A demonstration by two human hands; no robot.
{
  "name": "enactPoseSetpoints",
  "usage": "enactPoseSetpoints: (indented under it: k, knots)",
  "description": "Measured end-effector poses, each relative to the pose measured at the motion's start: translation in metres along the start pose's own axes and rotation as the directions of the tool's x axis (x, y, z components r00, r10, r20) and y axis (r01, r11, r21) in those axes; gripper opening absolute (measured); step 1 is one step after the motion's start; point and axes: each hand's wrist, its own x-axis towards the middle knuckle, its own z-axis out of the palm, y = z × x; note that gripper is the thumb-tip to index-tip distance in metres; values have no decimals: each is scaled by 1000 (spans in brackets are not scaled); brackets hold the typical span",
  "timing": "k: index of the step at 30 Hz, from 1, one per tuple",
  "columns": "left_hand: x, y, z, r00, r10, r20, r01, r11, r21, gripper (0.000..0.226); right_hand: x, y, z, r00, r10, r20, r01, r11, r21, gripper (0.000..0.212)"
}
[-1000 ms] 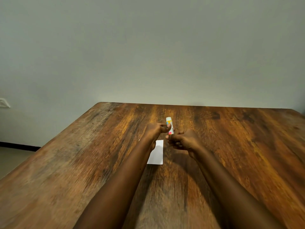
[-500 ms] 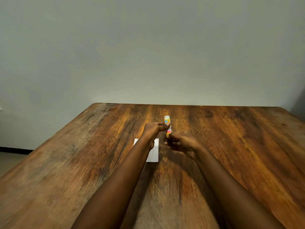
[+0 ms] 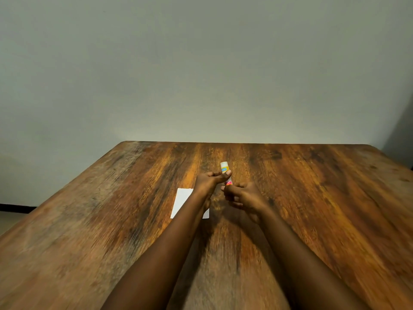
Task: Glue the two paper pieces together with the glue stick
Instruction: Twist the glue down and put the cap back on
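Observation:
A small glue stick [image 3: 224, 168], white with a yellow, blue and pink label, stands nearly upright above the table between my hands. My left hand [image 3: 210, 181] pinches its upper body with thumb and fingers. My right hand [image 3: 240, 196] grips its lower pink end with curled fingers. A white paper piece [image 3: 182, 201] lies flat on the table just left of and below my left wrist, partly hidden by my left forearm. I see only one sheet; a second piece cannot be made out.
The wooden table [image 3: 312, 209] stretches wide on both sides of my hands. Its far edge meets a plain grey wall [image 3: 201, 74]. The left table edge drops to a floor strip with a dark skirting [image 3: 13, 208].
The view has shifted slightly, so the paper shows further left of my forearm. Both hands keep hold of the glue stick in about the same place.

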Motion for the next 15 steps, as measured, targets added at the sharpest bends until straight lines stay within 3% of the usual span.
enactPoseSetpoints:
  k: [2,4,7,10,15]
  knots:
    - [-2,1,0,1000,-10,4,10,1000,5,32,-4,-2,-3,997,63,54,-67,994,83,15]
    - [-3,0,0,1000,4,-12,-4,1000,13,33,-3,-1,-4,997,74,19,-75,993,88,12]
    - [-3,-2,2,998,23,-64,-19,998,59,36,2,2,-1,992,18,-126,-29,996,-85,26]
    - [-3,-9,6,995,38,-92,-31,996,83,33,4,4,6,959,-79,-272,-20,939,-343,24]
    - [-6,-17,14,992,70,-103,-57,991,118,35,0,10,3,959,-107,-263,8,936,-352,32]
